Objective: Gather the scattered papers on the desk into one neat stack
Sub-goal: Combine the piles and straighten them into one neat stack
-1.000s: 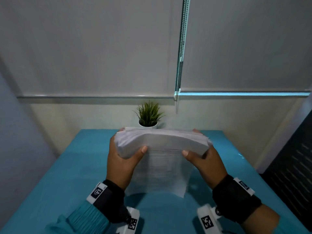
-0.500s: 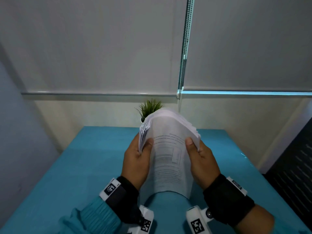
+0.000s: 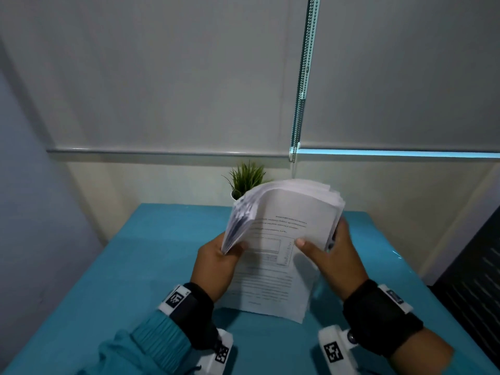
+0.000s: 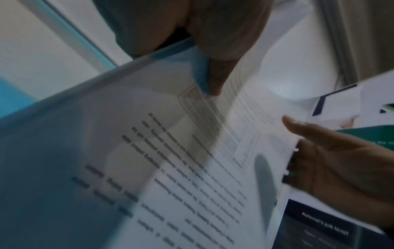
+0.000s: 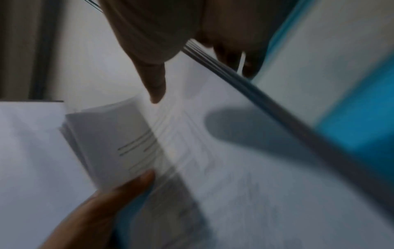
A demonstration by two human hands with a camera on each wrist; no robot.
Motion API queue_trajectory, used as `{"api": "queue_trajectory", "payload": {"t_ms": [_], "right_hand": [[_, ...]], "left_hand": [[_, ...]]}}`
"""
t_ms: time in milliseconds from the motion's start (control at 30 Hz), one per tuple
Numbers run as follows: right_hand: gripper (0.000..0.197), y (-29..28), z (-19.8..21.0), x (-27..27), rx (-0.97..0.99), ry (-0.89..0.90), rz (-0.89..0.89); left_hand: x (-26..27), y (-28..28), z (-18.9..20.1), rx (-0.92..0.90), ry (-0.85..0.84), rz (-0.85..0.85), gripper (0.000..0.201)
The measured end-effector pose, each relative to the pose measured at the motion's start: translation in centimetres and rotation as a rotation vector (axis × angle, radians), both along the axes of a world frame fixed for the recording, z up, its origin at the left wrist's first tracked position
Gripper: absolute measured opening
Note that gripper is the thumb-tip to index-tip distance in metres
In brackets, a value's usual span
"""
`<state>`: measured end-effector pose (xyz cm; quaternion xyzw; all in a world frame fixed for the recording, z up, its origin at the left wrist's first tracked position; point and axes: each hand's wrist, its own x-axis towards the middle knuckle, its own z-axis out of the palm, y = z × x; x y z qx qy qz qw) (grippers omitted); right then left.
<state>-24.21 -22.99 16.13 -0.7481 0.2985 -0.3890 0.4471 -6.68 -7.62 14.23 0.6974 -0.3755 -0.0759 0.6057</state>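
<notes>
A thick stack of white printed papers (image 3: 284, 234) is held upright above the teal desk (image 3: 135, 280), its top edge curling over away from me. My left hand (image 3: 216, 261) grips the stack's left edge, thumb on the front sheet. My right hand (image 3: 330, 255) grips the right edge, thumb (image 3: 304, 243) pressed on the front page. In the left wrist view the printed front sheet (image 4: 192, 168) fills the frame under my thumb (image 4: 215, 80). The right wrist view shows the sheets (image 5: 213, 151) blurred, with my right thumb (image 5: 155, 84) on them.
A small green potted plant (image 3: 246, 180) stands at the desk's far edge, just behind the papers. Roller blinds with a bead chain (image 3: 303, 85) cover the wall behind. A dark cabinet (image 3: 470, 288) stands at the right of the desk.
The stack has been turned from lying wide across both hands to standing on its long axis, and it has shifted slightly right. Both hands kept their hold.
</notes>
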Motion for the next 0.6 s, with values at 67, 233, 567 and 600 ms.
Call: {"api": "queue_trajectory", "payload": {"t_ms": [67,233,567,600], "right_hand": [[0.114,-0.4,2.1,-0.3,-0.249,0.049,-0.154],[0.092,1.3,5.6,-0.6,-0.801,0.136,0.019],[0.032,-0.4,2.9,-1.1,-0.678,0.089,0.200],[0.027,-0.8,2.9,-1.2,-0.643,0.067,0.183]], "left_hand": [[0.7,0.1,0.7,0.058,-0.212,-0.033,0.015],[0.9,0.5,3.0,0.256,-0.786,-0.150,0.037],[5.7,1.9,2.3,0.115,-0.494,0.369,0.114],[6.4,2.3,2.0,0.088,-0.248,0.381,0.129]]}}
